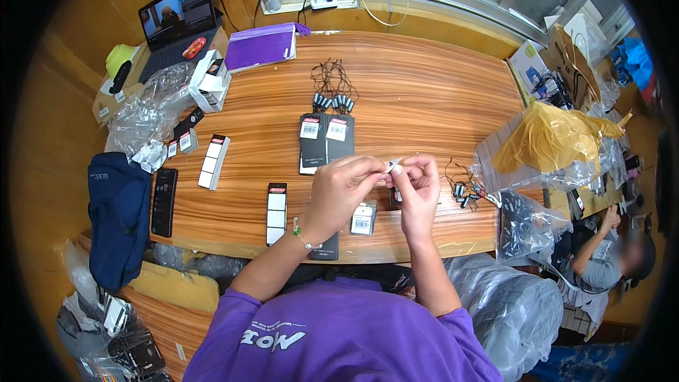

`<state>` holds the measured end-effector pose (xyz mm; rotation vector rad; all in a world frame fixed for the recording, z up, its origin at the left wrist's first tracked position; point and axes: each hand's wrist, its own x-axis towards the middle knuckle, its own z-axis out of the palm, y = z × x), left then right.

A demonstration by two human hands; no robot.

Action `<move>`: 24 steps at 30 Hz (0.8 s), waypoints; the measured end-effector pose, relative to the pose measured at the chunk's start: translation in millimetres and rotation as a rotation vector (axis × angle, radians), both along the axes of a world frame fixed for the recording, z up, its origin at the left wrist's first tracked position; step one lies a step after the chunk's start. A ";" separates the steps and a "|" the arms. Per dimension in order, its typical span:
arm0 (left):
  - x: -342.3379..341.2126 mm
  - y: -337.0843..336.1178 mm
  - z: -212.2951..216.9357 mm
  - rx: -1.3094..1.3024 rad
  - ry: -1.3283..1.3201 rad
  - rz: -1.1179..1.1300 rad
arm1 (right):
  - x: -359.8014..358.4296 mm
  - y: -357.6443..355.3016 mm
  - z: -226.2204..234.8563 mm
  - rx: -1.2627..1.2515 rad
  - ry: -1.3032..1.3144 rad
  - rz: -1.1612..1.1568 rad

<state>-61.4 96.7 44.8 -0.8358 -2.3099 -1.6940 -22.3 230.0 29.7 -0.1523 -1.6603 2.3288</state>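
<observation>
Above the near middle of the wooden table (417,99), my left hand (346,182) and my right hand (419,187) meet, fingertips pinched together. Between them is a small white piece (391,165) with a dark mark; its exact kind is unclear. A dark item below my right fingers is mostly hidden. Close under my left hand lies a small packet (363,219) with a white label. A sheet of white labels (276,213) sits left of my left wrist, and a black card (325,250) pokes out beneath that forearm. Beyond my hands are black cards (339,138) with labels.
Black cords with bluish beads (332,104) top the cards; a similar bunch (465,193) lies right. A black phone (164,202), navy pouch (117,216) and laptop (177,25) stand left. A yellow plastic bag (559,138) bulges at right. Another person (608,262) sits far right.
</observation>
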 end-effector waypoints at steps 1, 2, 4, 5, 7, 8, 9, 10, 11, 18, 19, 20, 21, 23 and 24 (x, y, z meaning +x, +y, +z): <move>-2.3 -2.0 1.6 -0.031 0.084 0.012 | 0.1 2.0 4.1 0.037 0.016 0.019; -3.7 -2.2 4.6 -0.074 0.214 0.034 | -0.2 4.8 6.8 0.074 0.033 0.038; -7.7 -2.2 10.7 -0.158 0.473 0.075 | -3.0 16.0 8.8 0.075 -0.033 0.149; -12.7 -2.5 9.4 -0.206 0.573 0.097 | -6.2 19.7 9.6 0.042 -0.050 0.172; -15.1 -1.4 12.3 -0.251 0.648 0.120 | -8.1 19.8 11.9 -0.004 -0.085 0.179; -15.2 -0.6 12.9 -0.273 0.684 0.130 | -8.6 18.4 7.9 -0.051 -0.074 0.167; -15.4 0.5 12.2 -0.273 0.687 0.132 | -9.6 17.4 1.0 -0.097 -0.063 0.154; -15.5 1.0 11.4 -0.274 0.690 0.136 | -10.5 16.5 -2.1 -0.144 -0.051 0.144; -15.5 1.3 10.5 -0.276 0.693 0.140 | -11.3 17.3 3.2 -0.109 -0.040 0.092; -19.4 -1.5 -2.1 -0.176 0.444 0.139 | -23.4 46.1 16.3 -0.335 0.257 0.033; -20.0 -0.6 -6.1 -0.148 0.408 0.134 | -23.8 46.2 17.7 -0.339 0.267 0.049; -20.5 -0.1 -7.7 -0.120 0.372 0.130 | -24.2 46.2 19.2 -0.342 0.277 0.065; -21.3 -0.8 -7.2 -0.132 0.387 0.097 | -24.4 46.2 20.9 -0.345 0.286 0.081; -23.7 -3.2 -5.6 -0.159 0.419 0.032 | -24.2 45.9 24.9 -0.414 0.280 0.147; -23.4 -3.1 -3.8 -0.132 0.348 0.012 | -24.1 45.8 27.0 -0.448 0.276 0.180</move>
